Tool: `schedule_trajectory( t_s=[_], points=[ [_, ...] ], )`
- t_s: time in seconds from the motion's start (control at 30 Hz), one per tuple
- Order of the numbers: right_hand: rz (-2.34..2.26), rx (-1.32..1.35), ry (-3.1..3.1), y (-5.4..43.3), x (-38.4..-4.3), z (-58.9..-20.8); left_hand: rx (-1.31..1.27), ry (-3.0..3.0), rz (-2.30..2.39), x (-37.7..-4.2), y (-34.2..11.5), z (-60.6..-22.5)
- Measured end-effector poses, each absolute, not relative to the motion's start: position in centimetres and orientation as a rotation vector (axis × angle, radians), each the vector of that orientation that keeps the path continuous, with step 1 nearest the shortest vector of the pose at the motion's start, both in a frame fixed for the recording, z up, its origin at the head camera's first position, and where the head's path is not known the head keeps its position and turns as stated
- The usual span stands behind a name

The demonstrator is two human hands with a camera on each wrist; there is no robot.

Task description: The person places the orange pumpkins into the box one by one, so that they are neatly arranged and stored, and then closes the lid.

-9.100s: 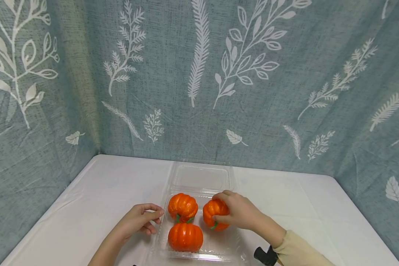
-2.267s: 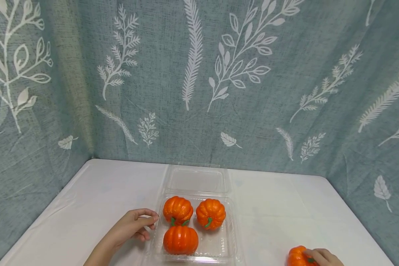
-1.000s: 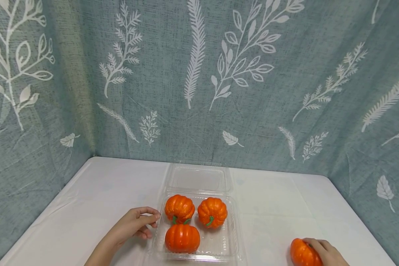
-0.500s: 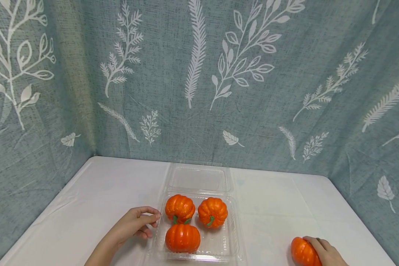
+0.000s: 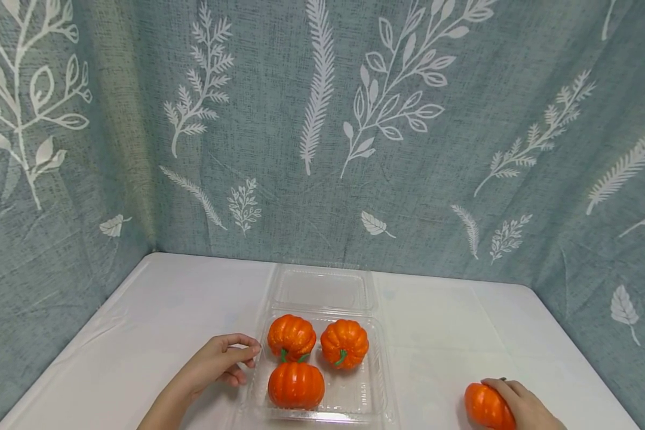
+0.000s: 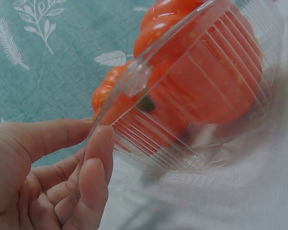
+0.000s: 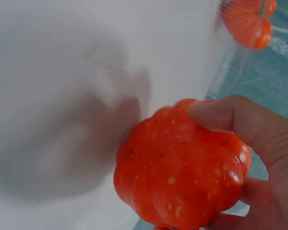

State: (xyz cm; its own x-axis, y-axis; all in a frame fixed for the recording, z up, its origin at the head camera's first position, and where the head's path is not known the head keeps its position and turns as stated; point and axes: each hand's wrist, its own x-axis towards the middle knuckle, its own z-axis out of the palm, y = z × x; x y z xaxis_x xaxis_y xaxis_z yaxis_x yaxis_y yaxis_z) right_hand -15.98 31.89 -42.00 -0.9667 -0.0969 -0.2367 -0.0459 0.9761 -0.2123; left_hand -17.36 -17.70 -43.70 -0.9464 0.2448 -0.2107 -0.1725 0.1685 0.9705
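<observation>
A clear plastic clamshell container (image 5: 373,382) lies on the table with three orange toy pumpkins in it. One pumpkin (image 5: 291,337) is at the back left, one (image 5: 344,344) at the back right, one (image 5: 295,386) at the front left. My left hand (image 5: 217,365) pinches the container's left rim between thumb and fingers, plainest in the left wrist view. Off to the right, my right hand (image 5: 524,403) grips another pumpkin (image 5: 489,407). The right wrist view shows the thumb across this pumpkin (image 7: 177,172), its spotted base toward the camera; whether it touches the table I cannot tell.
The container's lid (image 5: 322,289) lies folded back behind it. A white cloth covers the table (image 5: 435,334). Blue-green leaf-patterned curtains (image 5: 279,119) rise along the back and both sides.
The right hand has left the back-right pumpkin in the container and now grips another at the right. That pumpkin has turned and, just now, shifted slightly left. The left hand stays at the rim.
</observation>
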Motion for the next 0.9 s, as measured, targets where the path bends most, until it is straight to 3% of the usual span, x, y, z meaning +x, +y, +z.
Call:
schedule_trajectory(
  t_s=[0.9],
  points=[
    [-0.650, -0.551, 2.674, 29.2, -16.3, -37.9, 0.075, 2.144, 1.843, -17.2, -17.6, -43.6]
  ],
)
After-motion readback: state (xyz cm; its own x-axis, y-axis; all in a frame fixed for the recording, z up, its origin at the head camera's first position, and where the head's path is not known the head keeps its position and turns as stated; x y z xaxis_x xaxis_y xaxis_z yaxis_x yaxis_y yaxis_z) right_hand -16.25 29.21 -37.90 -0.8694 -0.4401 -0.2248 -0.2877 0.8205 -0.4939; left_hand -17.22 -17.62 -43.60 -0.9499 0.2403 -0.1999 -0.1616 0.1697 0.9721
